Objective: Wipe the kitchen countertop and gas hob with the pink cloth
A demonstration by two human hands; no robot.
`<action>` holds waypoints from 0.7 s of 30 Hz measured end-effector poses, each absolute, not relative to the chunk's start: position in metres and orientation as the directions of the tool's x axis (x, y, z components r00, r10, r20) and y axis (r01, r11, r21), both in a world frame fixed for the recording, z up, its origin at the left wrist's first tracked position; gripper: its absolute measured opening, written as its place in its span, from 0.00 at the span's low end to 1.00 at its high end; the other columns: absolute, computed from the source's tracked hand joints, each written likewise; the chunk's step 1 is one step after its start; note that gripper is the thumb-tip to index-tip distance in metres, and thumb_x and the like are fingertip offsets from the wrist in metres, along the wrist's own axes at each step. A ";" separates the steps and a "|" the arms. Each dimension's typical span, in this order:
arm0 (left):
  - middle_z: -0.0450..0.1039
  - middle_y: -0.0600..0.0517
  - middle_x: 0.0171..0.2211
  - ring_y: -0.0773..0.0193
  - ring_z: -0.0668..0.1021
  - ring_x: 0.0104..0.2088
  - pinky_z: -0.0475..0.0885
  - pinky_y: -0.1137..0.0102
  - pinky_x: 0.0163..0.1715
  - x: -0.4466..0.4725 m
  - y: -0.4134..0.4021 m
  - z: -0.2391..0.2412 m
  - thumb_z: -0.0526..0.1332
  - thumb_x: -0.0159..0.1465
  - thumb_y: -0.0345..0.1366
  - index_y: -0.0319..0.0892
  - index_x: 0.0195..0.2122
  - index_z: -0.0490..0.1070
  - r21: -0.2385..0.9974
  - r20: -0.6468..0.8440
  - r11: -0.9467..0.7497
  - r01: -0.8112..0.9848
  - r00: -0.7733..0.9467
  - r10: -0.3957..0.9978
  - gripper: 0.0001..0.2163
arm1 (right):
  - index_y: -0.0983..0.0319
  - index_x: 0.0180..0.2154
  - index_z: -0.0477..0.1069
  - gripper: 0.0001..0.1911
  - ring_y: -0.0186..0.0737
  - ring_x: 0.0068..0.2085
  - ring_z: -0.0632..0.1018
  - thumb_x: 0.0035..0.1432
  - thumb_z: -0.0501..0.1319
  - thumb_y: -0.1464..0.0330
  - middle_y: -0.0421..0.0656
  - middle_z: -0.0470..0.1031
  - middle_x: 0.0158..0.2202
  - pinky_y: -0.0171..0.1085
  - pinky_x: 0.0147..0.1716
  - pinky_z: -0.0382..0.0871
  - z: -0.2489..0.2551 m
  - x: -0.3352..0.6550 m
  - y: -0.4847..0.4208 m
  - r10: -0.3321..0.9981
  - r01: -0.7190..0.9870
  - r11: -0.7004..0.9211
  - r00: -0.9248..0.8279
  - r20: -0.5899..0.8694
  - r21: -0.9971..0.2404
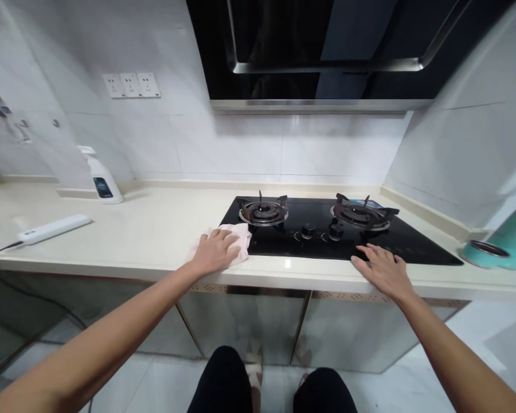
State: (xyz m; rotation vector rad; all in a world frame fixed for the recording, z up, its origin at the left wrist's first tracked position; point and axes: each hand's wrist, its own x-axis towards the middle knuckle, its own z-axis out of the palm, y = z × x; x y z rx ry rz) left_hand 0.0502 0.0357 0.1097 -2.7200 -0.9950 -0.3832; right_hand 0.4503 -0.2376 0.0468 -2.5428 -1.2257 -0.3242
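Observation:
My left hand (215, 251) presses on a pale pink cloth (241, 236), its fingers bent over it, at the left front corner of the black gas stove (279, 246). Part of the cloth is hidden under the palm. The cloth lies partly on the glass and partly on the white counter. My right hand (384, 271) rests at the stove's front edge, fingers apart, holding nothing. Two burners with dark pan supports, the left burner (264, 212) and the right burner (361, 215), sit on the glass. Between them are two black knobs (308, 231).
On the left counter stand a white spray bottle (104, 180) and a white power strip (55, 229) with a black cable. A teal container (484, 255) is at the far right. Above the stove hangs a black range hood (284, 51). Wall sockets (131, 85) are at left.

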 end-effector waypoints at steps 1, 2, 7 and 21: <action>0.69 0.43 0.67 0.43 0.69 0.64 0.68 0.47 0.57 0.054 0.023 0.107 0.52 0.74 0.47 0.50 0.63 0.73 -0.149 0.340 -0.791 0.594 0.782 0.523 0.21 | 0.52 0.64 0.70 0.34 0.54 0.71 0.64 0.70 0.43 0.45 0.48 0.65 0.71 0.63 0.69 0.54 0.048 0.450 -0.237 0.722 0.788 -0.592 0.611 0.326 -0.167; 0.69 0.43 0.66 0.43 0.70 0.63 0.68 0.48 0.56 0.060 0.011 0.105 0.52 0.74 0.46 0.50 0.63 0.73 -0.170 0.352 -0.832 0.528 0.821 0.449 0.20 | 0.52 0.64 0.70 0.34 0.54 0.71 0.64 0.70 0.43 0.45 0.47 0.66 0.71 0.62 0.69 0.54 0.049 0.449 -0.237 0.722 0.789 -0.592 0.610 0.325 -0.165; 0.70 0.44 0.65 0.46 0.69 0.62 0.66 0.49 0.56 0.139 -0.053 0.102 0.48 0.77 0.45 0.49 0.63 0.71 -0.172 0.346 -0.955 0.243 0.922 0.172 0.20 | 0.52 0.65 0.70 0.32 0.53 0.71 0.64 0.73 0.41 0.49 0.47 0.66 0.71 0.62 0.69 0.54 0.047 0.448 -0.236 0.720 0.793 -0.590 0.602 0.345 -0.151; 0.68 0.40 0.65 0.50 0.68 0.67 0.63 0.51 0.68 0.256 -0.084 0.107 0.56 0.68 0.40 0.43 0.66 0.67 0.399 0.494 -0.916 -0.027 0.848 0.191 0.24 | 0.53 0.63 0.73 0.30 0.52 0.68 0.66 0.74 0.42 0.52 0.50 0.66 0.69 0.53 0.67 0.59 0.079 0.405 -0.233 0.705 0.885 -0.323 0.461 0.539 -0.335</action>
